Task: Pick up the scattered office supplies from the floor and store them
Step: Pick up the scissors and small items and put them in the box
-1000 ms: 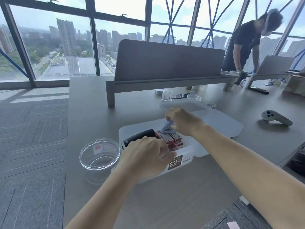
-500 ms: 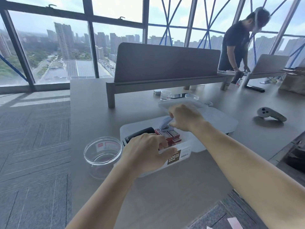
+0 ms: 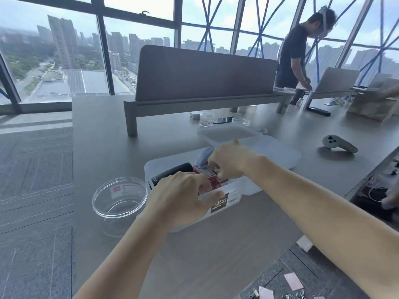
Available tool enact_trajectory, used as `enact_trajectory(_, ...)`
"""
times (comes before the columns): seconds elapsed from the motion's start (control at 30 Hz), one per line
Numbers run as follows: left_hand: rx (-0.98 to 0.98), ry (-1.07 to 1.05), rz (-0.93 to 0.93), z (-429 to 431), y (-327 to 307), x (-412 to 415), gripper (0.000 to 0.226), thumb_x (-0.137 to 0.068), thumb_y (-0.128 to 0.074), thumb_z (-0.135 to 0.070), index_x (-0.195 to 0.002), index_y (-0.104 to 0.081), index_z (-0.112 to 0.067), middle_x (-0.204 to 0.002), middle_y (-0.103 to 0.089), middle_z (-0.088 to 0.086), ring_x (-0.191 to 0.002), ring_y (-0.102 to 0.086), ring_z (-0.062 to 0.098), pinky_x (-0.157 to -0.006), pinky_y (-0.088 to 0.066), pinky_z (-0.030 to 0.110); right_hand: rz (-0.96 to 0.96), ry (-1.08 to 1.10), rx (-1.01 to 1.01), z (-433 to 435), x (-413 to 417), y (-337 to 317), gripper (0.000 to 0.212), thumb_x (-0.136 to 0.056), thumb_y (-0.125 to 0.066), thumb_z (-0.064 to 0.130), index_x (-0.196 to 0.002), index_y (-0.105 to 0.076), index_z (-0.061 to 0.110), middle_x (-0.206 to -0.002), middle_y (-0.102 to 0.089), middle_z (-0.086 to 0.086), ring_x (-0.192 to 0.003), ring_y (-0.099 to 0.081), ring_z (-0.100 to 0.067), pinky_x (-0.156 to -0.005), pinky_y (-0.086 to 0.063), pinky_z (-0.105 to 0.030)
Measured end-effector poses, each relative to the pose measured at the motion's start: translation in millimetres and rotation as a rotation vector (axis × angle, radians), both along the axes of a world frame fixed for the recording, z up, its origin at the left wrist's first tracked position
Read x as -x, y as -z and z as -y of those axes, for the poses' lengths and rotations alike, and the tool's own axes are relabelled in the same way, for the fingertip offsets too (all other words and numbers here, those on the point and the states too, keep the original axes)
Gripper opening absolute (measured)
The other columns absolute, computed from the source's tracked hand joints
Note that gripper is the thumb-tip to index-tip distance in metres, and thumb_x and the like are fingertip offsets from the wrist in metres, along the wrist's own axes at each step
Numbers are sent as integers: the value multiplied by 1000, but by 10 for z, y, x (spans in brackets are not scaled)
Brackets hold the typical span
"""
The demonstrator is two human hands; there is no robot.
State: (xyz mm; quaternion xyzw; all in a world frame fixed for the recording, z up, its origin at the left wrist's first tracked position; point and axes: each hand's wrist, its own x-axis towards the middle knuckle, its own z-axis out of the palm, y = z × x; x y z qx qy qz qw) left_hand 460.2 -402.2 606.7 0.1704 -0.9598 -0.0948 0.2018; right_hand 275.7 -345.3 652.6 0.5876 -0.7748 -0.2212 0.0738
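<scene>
A translucent plastic container [image 3: 234, 196] stands on the grey desk [image 3: 103, 134]. Inside it lie a black cylinder [image 3: 170, 172] and several red boxes [image 3: 217, 183]. My left hand [image 3: 183, 197] grips the container's near rim, thumb on the front wall. My right hand [image 3: 232, 162] reaches into the container from the right with curled fingers just over the red boxes. It holds a blue-grey stapler [image 3: 204, 156] that sticks out to the left of its knuckles. How far down the stapler sits in the box is hidden.
A clear round jar [image 3: 119, 198] stands left of the container; the lid [image 3: 278, 155] and a shallow tray [image 3: 226, 134] lie behind. A controller [image 3: 339, 144] is at right. Pink notes [image 3: 292, 281] and clips lie on the floor. Another person [image 3: 295, 52] stands beyond the divider [image 3: 205, 76].
My right hand has come down and nearer with the stapler, deeper into the container over the red boxes. My left hand keeps its hold on the rim.
</scene>
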Motion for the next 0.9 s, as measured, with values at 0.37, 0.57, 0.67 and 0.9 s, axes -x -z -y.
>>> enact_trajectory(0.37,-33,4,-32,6,32,1,52,-80,-34,-78,-89,-63,-35,-85,-63,-18,-82,-57,5,-69,-50,32,-266,-133,-90,18,41,114,11,-92,-50,23,-93,-61,24,-66,-41,10,-66,-39,-15,-80,-24,-39)
enact_trajectory(0.57,-55,-19,23,-7,-3,-23,51,-81,-38,-77,-82,-65,-34,-70,-58,-13,-73,-56,9,-63,-48,29,-284,-169,-57,5,26,121,9,-93,-53,27,-96,-61,24,-76,-47,8,-71,-42,-18,-80,-24,-37)
enact_trajectory(0.67,-72,-36,21,8,-3,-21,50,-82,-38,-77,-79,-66,-34,-68,-58,-13,-70,-56,8,-62,-50,30,-316,-169,-66,2,29,115,8,-96,-54,26,-94,-61,23,-89,-60,6,-74,-44,-18,-79,-24,-37)
enact_trajectory(0.9,-45,-70,22,-12,-5,-15,49,-84,-40,-74,-77,-65,-32,-67,-56,-11,-68,-52,8,-58,-44,28,-86,-123,-18,32,-10,85,18,-90,-60,44,-81,-61,28,-92,-59,9,-94,-55,-15,-85,-38,-36)
